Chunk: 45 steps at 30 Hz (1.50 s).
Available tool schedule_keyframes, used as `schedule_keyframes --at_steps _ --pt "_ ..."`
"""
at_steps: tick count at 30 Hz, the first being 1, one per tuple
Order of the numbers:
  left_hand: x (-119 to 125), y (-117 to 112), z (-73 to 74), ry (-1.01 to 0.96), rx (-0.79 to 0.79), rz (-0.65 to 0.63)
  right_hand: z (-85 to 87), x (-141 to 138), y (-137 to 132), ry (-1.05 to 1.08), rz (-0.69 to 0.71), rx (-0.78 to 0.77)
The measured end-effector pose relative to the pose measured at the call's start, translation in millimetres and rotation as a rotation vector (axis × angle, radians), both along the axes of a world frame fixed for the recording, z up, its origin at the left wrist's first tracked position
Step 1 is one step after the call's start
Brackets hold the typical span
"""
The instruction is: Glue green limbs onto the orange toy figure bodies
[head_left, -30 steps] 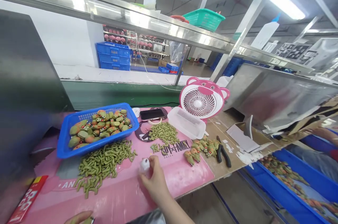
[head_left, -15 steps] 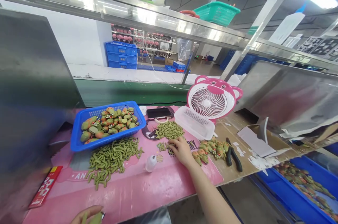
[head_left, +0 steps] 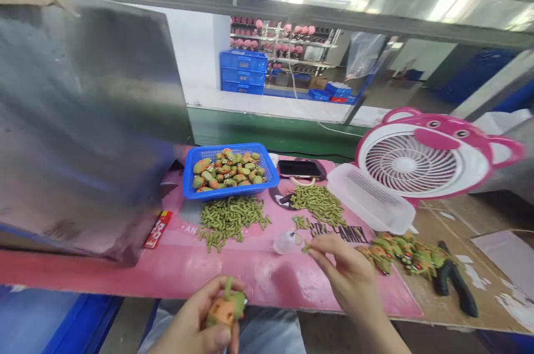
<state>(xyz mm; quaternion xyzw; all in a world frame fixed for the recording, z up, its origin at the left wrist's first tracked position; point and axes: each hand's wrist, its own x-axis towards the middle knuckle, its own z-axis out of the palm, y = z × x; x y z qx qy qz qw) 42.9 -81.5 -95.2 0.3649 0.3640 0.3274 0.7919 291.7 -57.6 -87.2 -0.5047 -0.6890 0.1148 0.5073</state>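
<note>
My left hand (head_left: 196, 323) is closed round a small orange and green toy figure (head_left: 225, 308), held low in front of the table edge. My right hand (head_left: 346, 273) hovers over the pink mat (head_left: 233, 259) and pinches a small green piece (head_left: 306, 247) between thumb and fingers. A small white bottle (head_left: 286, 241) lies on the mat just left of that hand. Two heaps of green pieces (head_left: 228, 219) (head_left: 319, 203) lie further back. A row of finished figures (head_left: 400, 251) lies to the right of my right hand.
A blue basket (head_left: 230, 190) full of figures stands at the back of the mat, with a phone (head_left: 299, 168) beside it. A pink bear-shaped fan (head_left: 421, 156) and a white lid (head_left: 369, 203) stand right. Black pliers (head_left: 454, 284) lie on cardboard. A grey metal panel (head_left: 83, 120) fills the left.
The view has dropped and swung left. My right hand drew back from the green heap with a piece pinched. My left hand rose into view holding the figure.
</note>
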Motion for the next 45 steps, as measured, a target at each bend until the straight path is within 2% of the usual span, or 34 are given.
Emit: schedule_keyframes --at_steps 2,3,6,17,25,31,38,45 --pt "6 -1 4.9 -0.082 -0.027 -0.116 23.8 -24 -16 0.023 0.295 0.036" --pt "9 -1 6.9 -0.118 -0.035 -0.163 32.9 -34 -21 0.014 0.382 0.047" --pt "15 -2 12.0 -0.191 -0.052 -0.229 46.4 -53 -27 -0.032 0.469 0.055" --pt "19 -6 23.6 -0.151 -0.182 -0.202 44.2 -59 -24 -0.094 0.522 -0.071" --pt "20 -7 19.1 -0.112 -0.233 -0.194 39.0 -62 -24 -0.111 0.521 -0.099" --pt "22 -9 22.2 -0.089 -0.282 -0.189 36.8 -63 -25 -0.140 0.520 -0.149" --pt "23 -9 19.8 -0.070 -0.276 -0.200 35.4 -62 -29 -0.150 0.519 -0.216" --pt "23 -10 17.0 -0.097 -0.280 -0.201 34.0 -63 -28 -0.184 0.518 -0.213"
